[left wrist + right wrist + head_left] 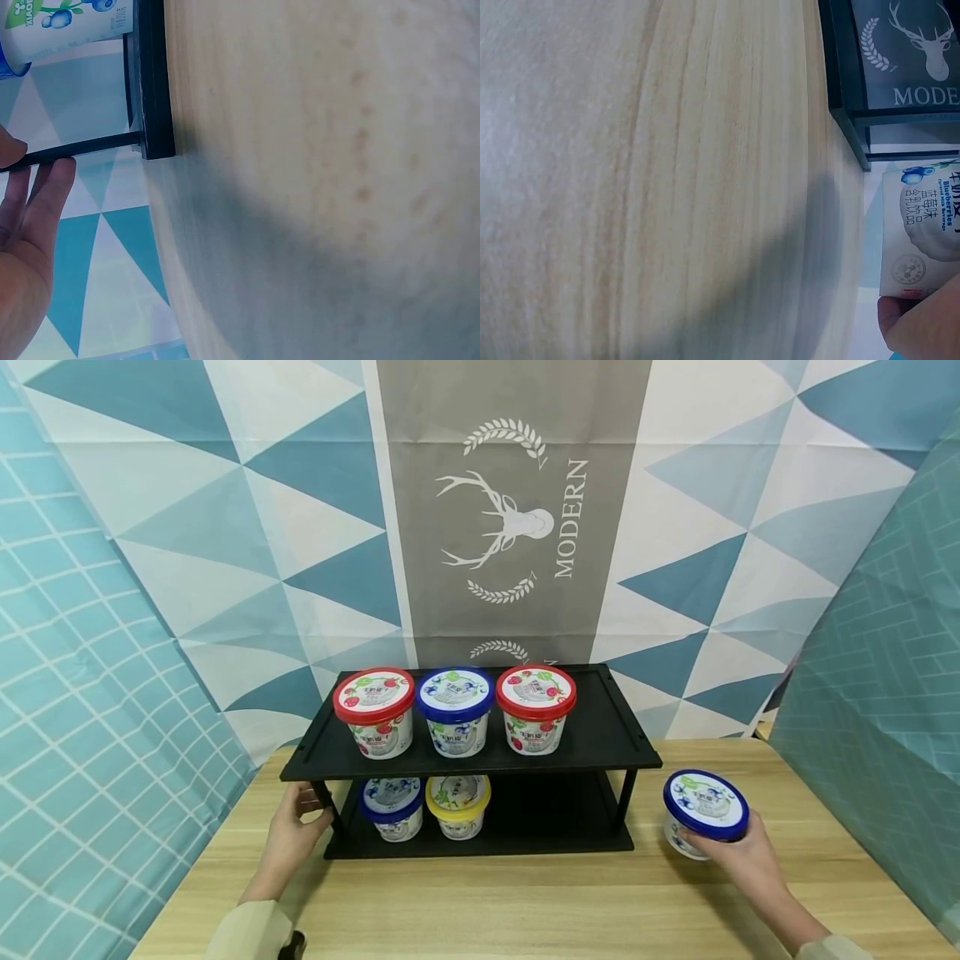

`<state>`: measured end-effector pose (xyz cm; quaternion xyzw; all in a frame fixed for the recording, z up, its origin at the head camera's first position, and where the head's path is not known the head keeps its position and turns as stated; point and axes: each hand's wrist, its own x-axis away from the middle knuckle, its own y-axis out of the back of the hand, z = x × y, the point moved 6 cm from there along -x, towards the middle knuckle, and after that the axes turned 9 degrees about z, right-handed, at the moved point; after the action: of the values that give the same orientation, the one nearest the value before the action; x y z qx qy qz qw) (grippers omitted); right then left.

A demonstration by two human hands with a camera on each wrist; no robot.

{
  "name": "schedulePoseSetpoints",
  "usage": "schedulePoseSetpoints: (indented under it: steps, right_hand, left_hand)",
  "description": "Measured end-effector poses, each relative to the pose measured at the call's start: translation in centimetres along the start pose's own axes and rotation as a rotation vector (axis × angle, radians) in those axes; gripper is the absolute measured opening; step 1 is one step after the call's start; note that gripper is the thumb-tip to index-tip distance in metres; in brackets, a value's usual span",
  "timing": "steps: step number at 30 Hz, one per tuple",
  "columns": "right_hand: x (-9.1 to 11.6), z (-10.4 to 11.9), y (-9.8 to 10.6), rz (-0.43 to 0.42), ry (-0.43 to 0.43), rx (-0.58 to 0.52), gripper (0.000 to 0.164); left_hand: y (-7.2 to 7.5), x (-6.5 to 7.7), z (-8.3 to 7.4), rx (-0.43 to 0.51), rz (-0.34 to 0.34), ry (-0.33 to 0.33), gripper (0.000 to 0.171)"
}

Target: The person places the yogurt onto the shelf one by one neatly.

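Observation:
At the right of the head view, my right hand (750,864) grips a blue-lidded tub (707,803) beside the black two-tier rack (607,727). The right wrist view shows the tub's white side (922,232) with a blueberry label and part of the hand (922,322) at its lower edge. My left hand (291,831) holds the rack's left front post (324,800). In the left wrist view, its thumb and fingers lie on opposite sides of that post (90,145).
Two red-lidded tubs (375,702) (536,702) flank a blue-lidded tub (454,702) on the top tier. Below, another blue-lidded tub (392,810) stands left of a yellow-lidded one (458,806). The rack stands on a wooden table (487,902) before a patterned curtain (315,527).

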<state>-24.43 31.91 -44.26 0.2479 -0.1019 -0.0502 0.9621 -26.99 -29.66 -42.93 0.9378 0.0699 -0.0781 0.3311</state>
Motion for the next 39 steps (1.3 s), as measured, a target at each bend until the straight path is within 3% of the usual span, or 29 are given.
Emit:
schedulePoseSetpoints:
  steps: [39]
  right_hand:
    - [0.9, 1.4, -1.7, 0.045, 0.007, 0.017, 0.119]
  left_hand:
    - [0.0, 0.0, 0.1, 0.001, -0.013, -0.018, 0.038]
